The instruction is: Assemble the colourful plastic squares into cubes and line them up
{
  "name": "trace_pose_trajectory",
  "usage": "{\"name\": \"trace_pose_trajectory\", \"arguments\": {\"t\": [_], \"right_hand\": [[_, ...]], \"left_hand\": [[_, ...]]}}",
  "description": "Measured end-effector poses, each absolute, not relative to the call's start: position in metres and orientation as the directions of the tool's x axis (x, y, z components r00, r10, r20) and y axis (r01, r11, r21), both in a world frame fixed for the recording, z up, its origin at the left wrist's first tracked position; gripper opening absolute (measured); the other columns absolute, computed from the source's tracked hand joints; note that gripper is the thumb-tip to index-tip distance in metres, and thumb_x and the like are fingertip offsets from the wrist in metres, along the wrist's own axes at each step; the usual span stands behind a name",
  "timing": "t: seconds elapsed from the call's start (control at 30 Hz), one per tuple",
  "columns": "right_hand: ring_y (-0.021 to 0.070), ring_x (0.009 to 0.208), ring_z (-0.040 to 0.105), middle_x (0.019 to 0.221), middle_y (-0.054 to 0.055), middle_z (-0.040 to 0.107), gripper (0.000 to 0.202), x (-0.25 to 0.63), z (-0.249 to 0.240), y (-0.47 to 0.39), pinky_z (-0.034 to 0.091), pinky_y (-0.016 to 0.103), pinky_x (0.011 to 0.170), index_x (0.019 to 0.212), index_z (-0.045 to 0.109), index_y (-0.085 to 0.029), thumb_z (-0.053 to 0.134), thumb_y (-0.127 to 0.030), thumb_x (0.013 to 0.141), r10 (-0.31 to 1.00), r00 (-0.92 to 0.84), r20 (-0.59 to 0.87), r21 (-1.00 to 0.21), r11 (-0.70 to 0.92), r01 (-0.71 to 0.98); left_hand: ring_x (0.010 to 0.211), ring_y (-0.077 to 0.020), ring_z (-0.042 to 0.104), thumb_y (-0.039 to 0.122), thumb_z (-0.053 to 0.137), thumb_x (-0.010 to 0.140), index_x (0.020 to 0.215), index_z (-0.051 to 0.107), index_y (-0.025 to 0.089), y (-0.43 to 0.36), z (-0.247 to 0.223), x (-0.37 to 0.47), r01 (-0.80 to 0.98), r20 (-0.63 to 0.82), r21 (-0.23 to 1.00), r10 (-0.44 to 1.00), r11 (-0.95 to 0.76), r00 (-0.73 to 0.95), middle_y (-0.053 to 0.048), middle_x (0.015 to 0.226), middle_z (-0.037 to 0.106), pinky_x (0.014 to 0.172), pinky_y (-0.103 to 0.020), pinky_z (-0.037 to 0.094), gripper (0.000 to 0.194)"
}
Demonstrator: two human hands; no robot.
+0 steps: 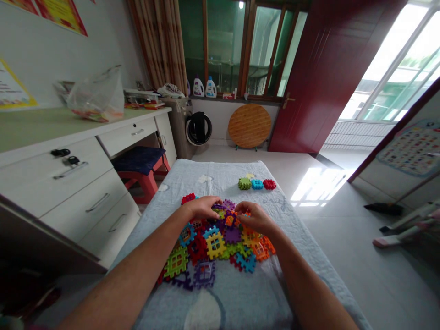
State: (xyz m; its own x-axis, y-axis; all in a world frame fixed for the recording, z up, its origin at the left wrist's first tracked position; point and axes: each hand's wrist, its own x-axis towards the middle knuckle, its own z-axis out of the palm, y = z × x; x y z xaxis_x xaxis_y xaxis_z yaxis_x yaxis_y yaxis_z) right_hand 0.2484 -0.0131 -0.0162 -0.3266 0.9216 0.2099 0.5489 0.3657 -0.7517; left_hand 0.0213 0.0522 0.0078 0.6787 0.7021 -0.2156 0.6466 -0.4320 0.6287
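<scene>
I found the left hand (206, 207) and right hand (256, 217) curled at the tile pile (215, 246); pinching I could not tell. Beyond the right hand, three stacks (256, 184) stood apart, presumably grouped by colour.

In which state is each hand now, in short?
Left hand: open, over the interlocking plastic tiles.
Right hand: curled over the tiles; whether it grips one cannot be told.

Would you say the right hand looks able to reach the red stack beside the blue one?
Probably yes: the right hand is close by, and only cloth shows between it and the red stack; the blue stack beside that seems not to block the way.
</scene>
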Motion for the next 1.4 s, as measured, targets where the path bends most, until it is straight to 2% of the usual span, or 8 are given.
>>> {"name": "trace_pose_trajectory", "arguments": {"t": [0.2,0.37,0.57,0.73,0.87,1.0,1.13,1.4], "right_hand": [[0.0167,0.079,0.058,0.085,0.002,0.068,0.019,0.238,-0.013,-0.019,0.040,0.030,0.076,0.090,0.066,-0.019,0.066,-0.029,0.074,0.908,-0.361,0.214,-0.614,0.413,0.673],[0.0130,0.072,0.056,0.079,-0.001,0.065,0.027,0.241,-0.014,-0.017,0.040,0.024,0.067,0.096,0.063,-0.019,0.062,-0.015,0.069,0.924,-0.313,0.217,-0.692,0.372,0.619],[0.0102,0.057,0.047,0.063,-0.004,0.053,0.007,0.245,-0.011,-0.013,0.035,0.022,0.056,0.078,0.059,-0.018,0.056,-0.015,0.073,0.937,-0.132,0.324,-0.707,0.333,0.624],[0.0136,0.072,0.052,0.080,0.002,0.059,0.016,0.239,-0.012,-0.018,0.039,0.024,0.067,0.081,0.063,-0.019,0.054,-0.011,0.070,0.880,-0.337,0.336,-0.536,0.473,0.699],[0.0149,0.079,0.057,0.089,0.003,0.063,0.029,0.246,-0.006,-0.021,0.042,0.026,0.074,0.088,0.067,-0.019,0.055,-0.009,0.064,0.855,-0.459,0.242,-0.590,0.505,0.630],[0.0121,0.068,0.054,0.082,0.002,0.064,0.029,0.262,-0.006,-0.014,0.042,0.024,0.067,0.089,0.067,-0.017,0.049,-0.010,0.066,0.918,-0.256,0.301,-0.672,0.395,0.626],[0.0111,0.060,0.049,0.070,0.000,0.061,0.024,0.275,-0.019,-0.004,0.040,0.024,0.063,0.080,0.065,-0.017,0.046,-0.013,0.066,0.923,-0.030,0.383,-0.679,0.303,0.669],[0.0117,0.056,0.046,0.062,-0.002,0.057,0.023,0.284,-0.034,0.002,0.038,0.025,0.060,0.076,0.065,-0.018,0.044,-0.017,0.065,0.924,0.030,0.381,-0.685,0.260,0.681]], "left_hand": [[0.104,-0.0250,0.058,0.025,0.074,0.056,0.116,0.057,0.017,0.069,0.001,0.025,0.688,-0.260,0.587,0.705,-0.427,0.660,-0.007,0.117,0.062,0.088,-0.031,0.045,0.062],[0.107,-0.0264,0.054,0.038,0.080,0.053,0.106,0.063,0.021,0.053,0.014,0.027,0.736,-0.116,0.392,0.764,-0.552,0.635,-0.005,0.110,0.061,0.090,-0.031,0.042,0.058],[0.102,-0.0263,0.056,0.058,0.075,0.056,0.101,0.065,0.023,0.025,0.018,0.019,0.760,0.048,0.304,0.806,-0.575,0.591,-0.006,0.103,0.062,0.087,-0.032,0.042,0.057],[0.099,-0.0276,0.057,0.059,0.074,0.056,0.100,0.066,0.022,0.020,0.006,0.015,0.787,0.013,0.273,0.820,-0.553,0.572,-0.008,0.101,0.063,0.084,-0.033,0.043,0.058],[0.096,-0.0261,0.057,0.056,0.073,0.058,0.101,0.065,0.022,0.020,0.008,0.017,0.795,0.092,0.287,0.841,-0.534,0.532,-0.007,0.099,0.062,0.083,-0.033,0.042,0.055],[0.096,-0.0250,0.056,0.059,0.070,0.062,0.100,0.063,0.021,0.016,0.016,0.031,0.800,0.173,0.314,0.859,-0.512,0.482,-0.007,0.101,0.061,0.084,-0.033,0.042,0.054],[0.096,-0.0270,0.056,0.066,0.070,0.057,0.096,0.062,0.022,0.010,0.015,0.058,0.816,0.128,0.277,0.861,-0.508,0.492,-0.006,0.099,0.063,0.083,-0.036,0.041,0.059],[0.102,-0.0332,0.055,0.070,0.069,0.052,0.105,0.062,0.023,0.013,0.006,0.074,0.818,-0.009,0.190,0.833,-0.542,0.554,-0.010,0.108,0.063,0.088,-0.044,0.040,0.071]]}}
